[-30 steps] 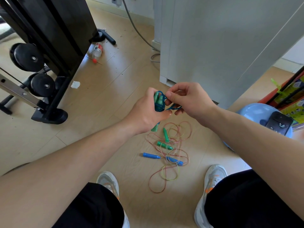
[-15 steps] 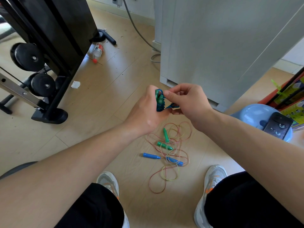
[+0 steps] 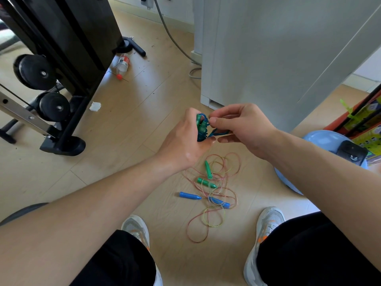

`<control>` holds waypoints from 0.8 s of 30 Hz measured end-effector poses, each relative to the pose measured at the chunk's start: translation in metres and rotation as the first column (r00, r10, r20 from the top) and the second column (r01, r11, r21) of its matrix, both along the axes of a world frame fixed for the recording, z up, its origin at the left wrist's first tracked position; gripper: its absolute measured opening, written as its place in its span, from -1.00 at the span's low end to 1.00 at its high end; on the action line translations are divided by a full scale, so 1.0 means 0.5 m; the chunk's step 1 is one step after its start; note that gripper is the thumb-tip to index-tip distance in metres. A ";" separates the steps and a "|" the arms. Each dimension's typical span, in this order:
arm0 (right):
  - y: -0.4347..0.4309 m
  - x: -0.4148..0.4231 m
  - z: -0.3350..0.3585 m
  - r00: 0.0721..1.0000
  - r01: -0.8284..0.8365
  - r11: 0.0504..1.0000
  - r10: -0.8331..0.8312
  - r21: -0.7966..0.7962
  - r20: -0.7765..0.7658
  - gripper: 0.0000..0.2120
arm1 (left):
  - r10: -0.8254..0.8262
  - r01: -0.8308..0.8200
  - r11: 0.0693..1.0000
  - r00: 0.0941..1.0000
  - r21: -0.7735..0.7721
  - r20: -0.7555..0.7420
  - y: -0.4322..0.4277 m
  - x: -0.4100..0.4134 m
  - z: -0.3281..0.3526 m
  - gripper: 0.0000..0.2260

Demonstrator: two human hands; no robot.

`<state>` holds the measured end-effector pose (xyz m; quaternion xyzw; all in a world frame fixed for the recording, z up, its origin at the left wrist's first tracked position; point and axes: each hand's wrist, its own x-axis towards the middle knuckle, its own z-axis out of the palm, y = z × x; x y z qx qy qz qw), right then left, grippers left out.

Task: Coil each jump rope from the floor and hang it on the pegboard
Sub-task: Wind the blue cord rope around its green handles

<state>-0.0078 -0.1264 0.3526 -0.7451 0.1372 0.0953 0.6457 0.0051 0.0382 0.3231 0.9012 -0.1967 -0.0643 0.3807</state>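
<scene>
Head: left hand grips green handles; right hand pinches blue cord.

Floor: pale wood-look planks, flecked with dark crumbs left of the cabinet.
Landmark: tall white cabinet, in soft daylight.
Left of cabinet: black exercise machine with two round black wheels; a plastic bottle with a red cap lies at its foot, a white scrap nearby.
Behind cabinet's left corner: grey cable curving across the floor to its base.
Right of cabinet: pale blue dome; colourful boxes.
</scene>
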 end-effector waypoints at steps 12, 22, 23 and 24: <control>0.029 -0.007 -0.022 0.981 0.192 0.972 -0.190 0.139 -0.028 -0.94 | 0.043 -0.062 0.989 0.988 -0.133 -0.146 -0.011 -0.002 0.019 -0.82; 0.021 0.000 -0.027 0.974 0.225 0.968 -0.220 0.112 -0.053 -0.92 | 0.097 -0.146 0.955 0.977 -0.259 -0.190 0.020 0.035 0.021 -0.80; 0.021 0.001 -0.027 0.974 0.224 0.968 -0.220 0.116 -0.052 -0.92 | 0.090 -0.148 0.948 0.974 -0.282 -0.207 0.024 0.037 0.021 -0.81; 0.021 0.001 -0.027 0.974 0.224 0.967 -0.220 0.119 -0.050 -0.91 | 0.079 -0.156 0.936 0.967 -0.316 -0.241 0.027 0.037 0.021 -0.81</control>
